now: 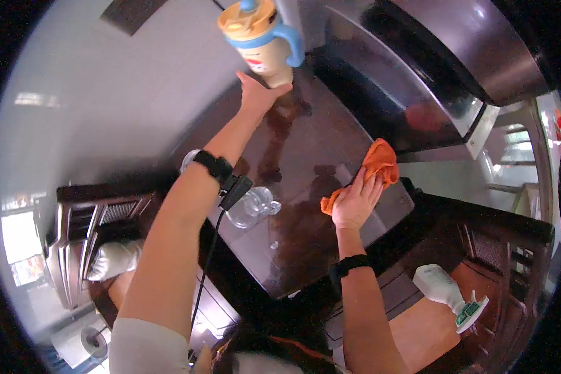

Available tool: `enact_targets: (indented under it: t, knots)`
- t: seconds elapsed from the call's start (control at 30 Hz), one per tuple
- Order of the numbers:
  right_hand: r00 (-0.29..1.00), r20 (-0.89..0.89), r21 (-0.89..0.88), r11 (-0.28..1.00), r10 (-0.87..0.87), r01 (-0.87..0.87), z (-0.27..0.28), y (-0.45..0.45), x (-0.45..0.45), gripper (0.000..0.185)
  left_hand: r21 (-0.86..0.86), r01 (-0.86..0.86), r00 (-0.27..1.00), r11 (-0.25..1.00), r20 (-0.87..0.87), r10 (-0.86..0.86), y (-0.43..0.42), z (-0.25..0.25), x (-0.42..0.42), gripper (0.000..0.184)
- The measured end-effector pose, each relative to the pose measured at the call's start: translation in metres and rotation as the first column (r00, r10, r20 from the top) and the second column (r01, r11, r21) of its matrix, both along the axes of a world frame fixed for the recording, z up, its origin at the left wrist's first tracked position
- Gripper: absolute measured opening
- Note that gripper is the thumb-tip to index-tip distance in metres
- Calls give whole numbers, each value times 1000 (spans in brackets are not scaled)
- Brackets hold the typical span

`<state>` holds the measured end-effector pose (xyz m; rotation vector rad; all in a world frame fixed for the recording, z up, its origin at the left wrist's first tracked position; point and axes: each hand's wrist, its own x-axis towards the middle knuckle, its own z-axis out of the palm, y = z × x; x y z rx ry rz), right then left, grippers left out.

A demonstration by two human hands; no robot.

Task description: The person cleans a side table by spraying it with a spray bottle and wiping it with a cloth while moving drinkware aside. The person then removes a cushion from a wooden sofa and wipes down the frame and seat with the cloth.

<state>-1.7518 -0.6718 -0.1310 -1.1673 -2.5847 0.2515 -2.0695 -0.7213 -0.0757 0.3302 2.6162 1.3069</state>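
Note:
My left hand (260, 95) is at the far end of the dark glossy table (305, 156), thumb and fingers spread around the narrow base of a cream tumbler (265, 56). The tumbler has a yellow lid and a blue handle and stands upright. At the table's right side, my right hand (357, 202) lies flat with its fingers stretched over an orange cloth (381, 163), pressing it on the tabletop. A clear glass mug (250, 207) is on the table beside my left forearm; another clear item (190, 161) is partly hidden behind that arm.
A white spray bottle (439, 285) lies on the chair seat (417, 327) at the lower right. Another wooden chair (75, 249) with a silvery cushion (115, 260) is at the left. A large black glossy panel (386, 75) borders the table's upper right.

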Motion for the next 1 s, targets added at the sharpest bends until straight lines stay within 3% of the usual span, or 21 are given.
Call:
enact_targets:
  t: [0.07, 0.13, 0.2, 0.3, 0.33, 0.4, 0.5, 0.57, 0.63, 0.83, 0.97, 1.0]
  knots:
    - [1000, 3, 27, 999, -19, 19, 0, -1, 1, 59, 15, 485, 859, 874, 179, -480, -35, 70, 42, 117]
    - [1000, 17, 11, 1000, -15, 15, -2, -1, 3, 59, -487, 707, 630, 513, 104, -770, -90, 97, 103, 113]
    - [1000, 3, 53, 999, -5, 5, -2, -1, 3, 58, -733, 647, 463, 209, 161, -872, -126, 137, 157, 110]
    - [1000, -1, 60, 998, -13, 13, -3, -2, 2, 58, -802, 579, 475, 148, 184, -860, -163, 120, 183, 96]
    - [1000, -5, 69, 997, -19, 19, -2, -3, 2, 58, -806, 572, 482, 153, 179, -858, -167, 115, 181, 96]
    - [1000, -2, 80, 997, -20, 20, -3, -3, 1, 58, -677, 682, 538, 275, 210, -816, -167, 104, 172, 81]
    - [999, 39, 64, 998, -19, 17, -2, -2, 2, 58, -664, 640, 620, 387, 150, -770, -140, 128, 144, 73]
    - [1000, 18, 85, 996, -14, 12, -3, -3, 2, 59, -612, 555, 668, 564, -76, -740, -118, 125, 110, 74]
    - [1000, 16, 72, 997, -13, 12, 0, -4, 1, 59, -668, 435, 725, 604, -137, -675, -91, 124, 76, 73]
    - [1000, 7, 54, 999, -8, 8, 0, -2, 2, 59, -750, 305, 744, 587, -197, -639, -53, 84, 2, 76]
    - [1000, 21, 25, 1000, -16, 16, 2, -2, 1, 58, -720, 334, 786, 608, -143, -601, -45, 80, -21, 80]
    - [999, 25, 22, 1000, -19, 19, 1, -1, 2, 58, -721, 335, 789, 607, -137, -599, -44, 81, -23, 74]
